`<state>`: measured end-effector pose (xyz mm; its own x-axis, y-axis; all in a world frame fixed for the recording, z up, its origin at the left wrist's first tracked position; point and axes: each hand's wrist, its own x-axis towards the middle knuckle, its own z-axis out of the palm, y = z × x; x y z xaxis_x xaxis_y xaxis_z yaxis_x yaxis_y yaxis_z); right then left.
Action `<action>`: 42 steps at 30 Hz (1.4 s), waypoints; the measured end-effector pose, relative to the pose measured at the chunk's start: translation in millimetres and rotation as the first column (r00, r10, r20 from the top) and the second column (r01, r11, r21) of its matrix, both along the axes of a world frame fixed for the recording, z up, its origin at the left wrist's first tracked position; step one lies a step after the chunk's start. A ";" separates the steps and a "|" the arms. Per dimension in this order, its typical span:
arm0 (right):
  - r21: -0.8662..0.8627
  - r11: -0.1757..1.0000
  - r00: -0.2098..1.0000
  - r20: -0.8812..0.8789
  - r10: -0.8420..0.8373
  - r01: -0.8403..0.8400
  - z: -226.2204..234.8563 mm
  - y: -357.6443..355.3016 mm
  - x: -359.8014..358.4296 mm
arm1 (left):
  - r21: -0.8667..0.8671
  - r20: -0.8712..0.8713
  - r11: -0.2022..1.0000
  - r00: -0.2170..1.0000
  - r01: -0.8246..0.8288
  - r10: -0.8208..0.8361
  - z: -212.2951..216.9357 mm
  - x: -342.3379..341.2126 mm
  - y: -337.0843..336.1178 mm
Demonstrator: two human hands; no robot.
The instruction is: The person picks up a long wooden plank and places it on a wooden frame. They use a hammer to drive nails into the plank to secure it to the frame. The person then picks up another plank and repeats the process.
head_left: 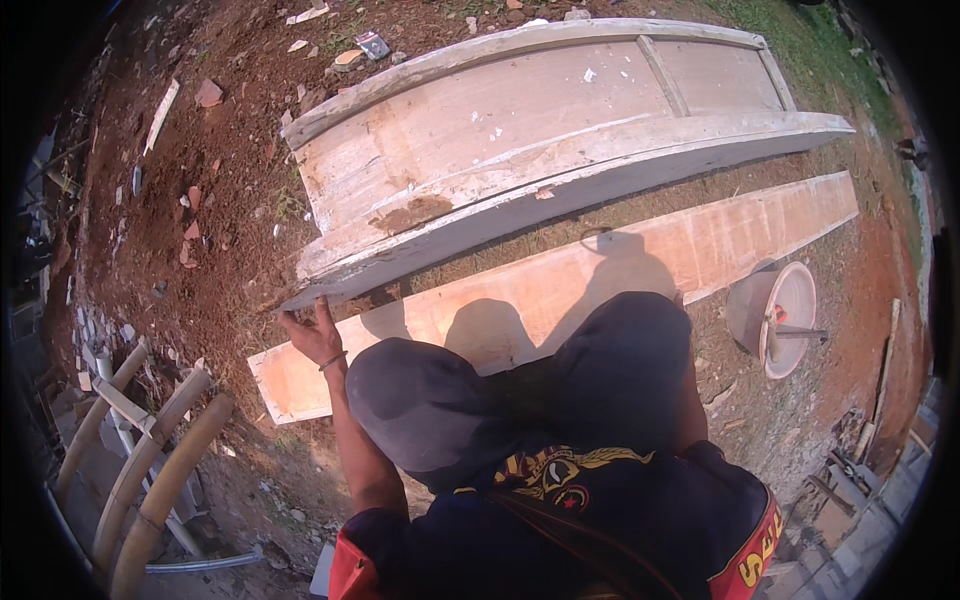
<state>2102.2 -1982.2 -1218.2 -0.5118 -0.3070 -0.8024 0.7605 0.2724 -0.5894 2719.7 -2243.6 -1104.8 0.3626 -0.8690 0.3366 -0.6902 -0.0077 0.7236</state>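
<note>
Right hand not visible, hidden somewhere behind the person's raised knees [520,390] in dark trousers; whether it grips anything cannot be told. Left hand [312,335] visible: fingers spread and bent, tips hooked on the near lower corner of the wooden formwork panel [500,150], not closed around it. A thin band on that wrist.

The formwork panel is long, pale, whitewashed, with raised side rails and a cross batten near its far end; it lies flat on the ground. Just beside it on the person's side lies a long bare plank [600,270], parallel to the panel, part of it covered by the knees and by the person's shadow. The plank's near end sits just below the left hand.

Beyond the plank from the panel, a grey bucket [775,315] lies tipped with a tool handle across its mouth; its contents are hard to make out. Bamboo poles [150,460] lie well away from the panel's near corner, cut off by the frame edge.

Outdoors, red-brown dirt [220,200] with rubble scraps, and grass beyond the panel's far end.
</note>
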 end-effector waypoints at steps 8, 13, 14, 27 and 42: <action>-0.239 0.960 0.989 -0.013 -0.150 0.143 7.2 -19.1 7.1 | 0.152 0.154 0.963 0.968 -0.223 0.200 -20.4 17.3 -9.1; -0.405 0.888 0.969 -0.023 -0.247 0.216 26.2 -38.0 18.3 | 0.205 0.057 0.942 0.964 -0.266 0.260 -12.2 22.4 -8.2; -0.439 0.875 0.967 -0.050 -0.250 0.203 30.8 -40.1 20.6 | 0.215 0.064 0.939 0.963 -0.269 0.261 -9.5 22.4 -8.2; -0.544 0.828 0.942 -0.187 -0.280 0.138 69.9 -35.9 17.3 | 0.298 0.099 0.925 0.971 -0.238 0.218 5.9 17.1 -0.2; -0.681 0.724 0.937 -0.171 -0.304 0.110 86.3 -42.5 18.2 | 0.383 0.116 0.916 0.990 -0.120 0.081 1.7 -2.7 -11.6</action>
